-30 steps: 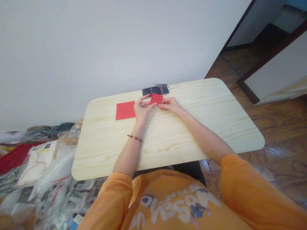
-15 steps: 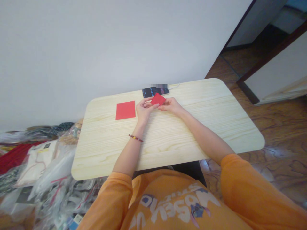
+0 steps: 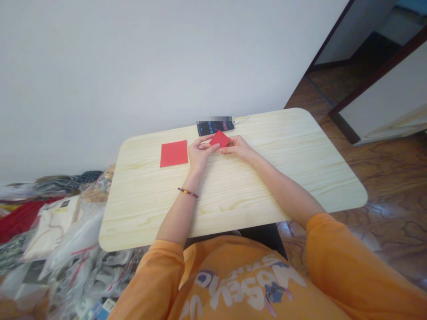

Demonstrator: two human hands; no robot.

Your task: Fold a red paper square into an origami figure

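Note:
Between my two hands is a small folded piece of red paper, turned so a corner points away from me. My left hand pinches its left side, thumb on top near the lower corner. On the other side, my right hand grips the right corner between thumb and fingers; some fingertips are hidden by the paper. To the left of my left hand, a flat square of red paper lies on the table. A phone with a running timer lies just beyond the folded paper.
The pale wood-grain table has rounded corners and stands against a white wall. A white cable runs from the phone. Plastic bags and clothes are piled at the left. Wooden floor shows at the right.
The folded paper has tilted slightly in my fingers and looks a little flatter. Both hands keep their grip in nearly the same place.

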